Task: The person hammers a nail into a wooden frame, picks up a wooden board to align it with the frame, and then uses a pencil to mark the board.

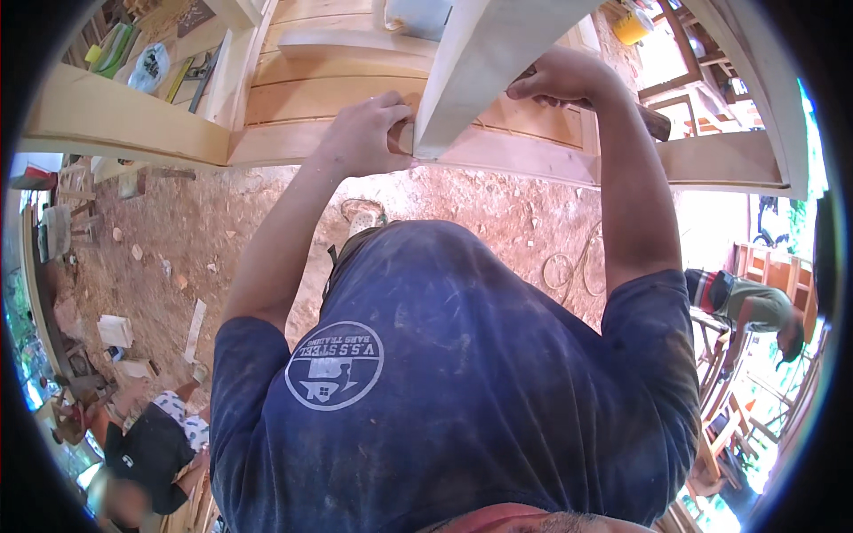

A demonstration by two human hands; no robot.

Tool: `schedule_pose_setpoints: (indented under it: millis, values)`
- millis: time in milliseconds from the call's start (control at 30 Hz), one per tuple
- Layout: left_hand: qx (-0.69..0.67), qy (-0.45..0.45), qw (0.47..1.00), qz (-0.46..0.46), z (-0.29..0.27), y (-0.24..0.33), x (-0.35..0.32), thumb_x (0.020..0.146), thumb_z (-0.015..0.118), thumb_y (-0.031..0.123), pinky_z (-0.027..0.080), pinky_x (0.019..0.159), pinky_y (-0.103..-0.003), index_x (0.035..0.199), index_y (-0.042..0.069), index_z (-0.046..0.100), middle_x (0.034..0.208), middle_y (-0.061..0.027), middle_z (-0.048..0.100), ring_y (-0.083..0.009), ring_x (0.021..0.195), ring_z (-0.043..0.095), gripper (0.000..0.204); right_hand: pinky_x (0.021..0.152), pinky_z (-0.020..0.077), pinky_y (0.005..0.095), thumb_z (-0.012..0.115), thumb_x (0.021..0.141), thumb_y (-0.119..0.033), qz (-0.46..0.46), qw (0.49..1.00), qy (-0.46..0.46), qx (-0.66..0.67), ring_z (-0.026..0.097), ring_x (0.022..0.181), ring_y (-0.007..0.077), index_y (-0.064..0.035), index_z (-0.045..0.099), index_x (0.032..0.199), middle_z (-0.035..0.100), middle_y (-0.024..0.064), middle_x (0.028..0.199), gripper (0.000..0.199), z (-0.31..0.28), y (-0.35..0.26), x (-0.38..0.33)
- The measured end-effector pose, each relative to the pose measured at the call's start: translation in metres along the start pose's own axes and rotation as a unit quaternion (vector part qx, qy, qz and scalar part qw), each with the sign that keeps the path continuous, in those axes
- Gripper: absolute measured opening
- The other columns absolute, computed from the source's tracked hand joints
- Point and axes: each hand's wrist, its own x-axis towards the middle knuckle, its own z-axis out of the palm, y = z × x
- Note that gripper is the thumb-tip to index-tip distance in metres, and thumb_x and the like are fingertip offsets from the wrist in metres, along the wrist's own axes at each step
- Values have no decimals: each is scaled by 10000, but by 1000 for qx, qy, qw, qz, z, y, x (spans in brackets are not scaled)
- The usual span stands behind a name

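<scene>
A pale wooden beam [484,67] slants down from the top of the view and meets the front rail [506,160] of a large wooden frame. My left hand [366,133] is at the beam's lower end, fingers and thumb curled against its left side where it meets the rail. To the right of the beam, my right hand [569,78] is closed, with the fingers bent and something dark at their tips that I cannot make out. A dark brown wooden end [656,124] sticks out past my right forearm; whether it belongs to what that hand holds is unclear.
Plank panels [338,99] fill the frame behind the rail. A plastic bag [148,67] lies at the far left, a yellow container [632,27] at the far right. Wood scraps [115,331] litter the dirt floor. Other people are at the lower left [151,453] and right [760,306].
</scene>
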Motion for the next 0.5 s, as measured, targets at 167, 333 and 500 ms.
schedule_pose_setpoints:
  millis: [167,333,500]
  values:
    - [11,-18,1000,-10,-2,1,2,658,905,352,555,847,-426,1091,93,725,1021,-52,634,-282,961,679,535,464,432,290,738,905,-251,-20,995,73,68,513,514,101,-131,670,1386,552,4,645,500,7,16,-8]
    - [-15,-9,1000,-3,1,-4,2,665,898,355,558,836,-421,1098,103,732,995,-51,625,-282,946,678,527,468,421,282,754,896,-244,-31,999,14,41,521,522,93,-132,669,1393,555,-4,642,516,9,17,-4]
    - [11,-9,1000,1,0,0,3,665,897,354,558,833,-419,1092,109,733,993,-50,626,-278,943,678,519,477,427,275,750,892,-215,-35,993,57,101,524,525,81,-122,679,1380,560,-6,643,502,15,17,-7]
